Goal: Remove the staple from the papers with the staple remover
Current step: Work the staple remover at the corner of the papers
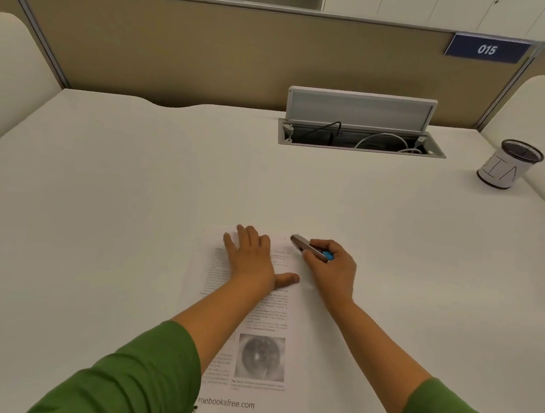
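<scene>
Printed papers (pixel 266 322) with text and a grey round picture lie flat on the white desk, in front of me. My left hand (pixel 253 259) presses flat on the upper part of the top sheet, fingers straight and thumb spread to the right. My right hand (pixel 333 270) grips a metal staple remover (pixel 307 246) with a blue part near my fingers. Its silver tip points up and left over the papers' top right corner. The staple itself is too small to make out.
A cable box (pixel 361 138) with its lid raised is set into the desk at the back, wires inside. A black mesh cup (pixel 509 165) wrapped in white paper stands at the far right. Beige partition walls close the desk behind and at both sides.
</scene>
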Motion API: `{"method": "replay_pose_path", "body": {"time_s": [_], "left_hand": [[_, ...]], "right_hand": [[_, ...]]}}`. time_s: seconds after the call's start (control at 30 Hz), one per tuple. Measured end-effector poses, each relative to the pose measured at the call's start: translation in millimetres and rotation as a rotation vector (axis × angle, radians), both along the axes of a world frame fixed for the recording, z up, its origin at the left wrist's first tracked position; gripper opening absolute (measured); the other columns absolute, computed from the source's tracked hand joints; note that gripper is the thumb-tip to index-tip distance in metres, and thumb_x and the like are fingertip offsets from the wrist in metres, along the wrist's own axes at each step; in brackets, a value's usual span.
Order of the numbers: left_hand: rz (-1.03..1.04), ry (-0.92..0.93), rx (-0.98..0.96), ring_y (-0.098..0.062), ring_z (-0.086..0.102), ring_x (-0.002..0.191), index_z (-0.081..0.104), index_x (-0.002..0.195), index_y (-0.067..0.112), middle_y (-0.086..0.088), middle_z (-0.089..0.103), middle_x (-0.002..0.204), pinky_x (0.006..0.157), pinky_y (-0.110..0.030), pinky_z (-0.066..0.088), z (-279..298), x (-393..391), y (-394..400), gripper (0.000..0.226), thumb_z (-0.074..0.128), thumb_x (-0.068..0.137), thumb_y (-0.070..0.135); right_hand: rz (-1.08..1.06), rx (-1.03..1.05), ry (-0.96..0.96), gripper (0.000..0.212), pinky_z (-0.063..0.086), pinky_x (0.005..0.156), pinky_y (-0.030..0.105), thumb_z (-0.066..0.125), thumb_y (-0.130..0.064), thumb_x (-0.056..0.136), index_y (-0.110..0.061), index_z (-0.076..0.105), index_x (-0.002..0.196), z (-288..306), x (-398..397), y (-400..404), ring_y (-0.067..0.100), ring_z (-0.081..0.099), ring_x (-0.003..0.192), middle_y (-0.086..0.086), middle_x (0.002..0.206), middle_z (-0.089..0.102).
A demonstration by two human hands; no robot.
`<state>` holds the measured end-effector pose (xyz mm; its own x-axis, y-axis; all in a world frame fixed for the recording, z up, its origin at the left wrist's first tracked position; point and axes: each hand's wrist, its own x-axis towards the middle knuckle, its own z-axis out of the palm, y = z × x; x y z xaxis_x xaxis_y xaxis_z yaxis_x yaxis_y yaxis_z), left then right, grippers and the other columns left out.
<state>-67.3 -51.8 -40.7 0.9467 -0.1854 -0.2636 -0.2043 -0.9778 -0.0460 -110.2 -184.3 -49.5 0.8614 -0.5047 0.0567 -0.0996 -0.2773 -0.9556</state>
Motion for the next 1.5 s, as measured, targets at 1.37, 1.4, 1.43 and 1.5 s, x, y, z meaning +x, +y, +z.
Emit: {"method": "replay_pose_path", "body": {"time_s": [1.37, 1.4, 1.43, 1.5], "left_hand": [[0.115, 0.29, -0.153, -0.041, -0.037, 0.131, -0.03, 0.132, 0.049, -0.007, -0.041, 0.145, 0.096, -0.075, -0.008, -13, 13, 2, 0.118, 0.043, 0.049, 0.092], [0.115, 0.293, -0.151, -0.041, -0.037, 0.131, -0.03, 0.132, 0.049, -0.007, -0.041, 0.145, 0.096, -0.075, -0.008, -13, 13, 2, 0.118, 0.043, 0.05, 0.092], [0.114, 0.294, -0.149, -0.041, -0.036, 0.131, -0.03, 0.132, 0.049, -0.007, -0.041, 0.145, 0.096, -0.075, -0.008, -13, 14, 3, 0.118, 0.042, 0.05, 0.092], [0.114, 0.294, -0.153, -0.041, -0.036, 0.131, -0.031, 0.132, 0.049, -0.007, -0.042, 0.145, 0.096, -0.075, -0.008, -14, 14, 3, 0.118, 0.041, 0.049, 0.092]], "right_hand": [[0.035, -0.303, -0.022, 0.015, 0.04, 0.074, 0.011, 0.065, -0.011, 0.08, -0.009, 0.066, 0.094, -11, 14, 25, 0.012, 0.058, 0.081, 0.004, 0.094, 0.068], [0.032, -0.299, -0.017, 0.015, 0.038, 0.073, 0.008, 0.064, -0.012, 0.08, -0.01, 0.066, 0.095, -12, 14, 25, 0.01, 0.056, 0.081, 0.004, 0.095, 0.068], [0.029, -0.295, -0.011, 0.015, 0.036, 0.072, 0.005, 0.064, -0.013, 0.081, -0.01, 0.066, 0.096, -13, 14, 24, 0.008, 0.055, 0.081, 0.002, 0.095, 0.068], [0.026, -0.274, -0.003, 0.016, 0.038, 0.074, 0.008, 0.065, -0.014, 0.081, -0.011, 0.066, 0.097, -14, 15, 24, 0.008, 0.055, 0.082, -0.001, 0.095, 0.066]]}}
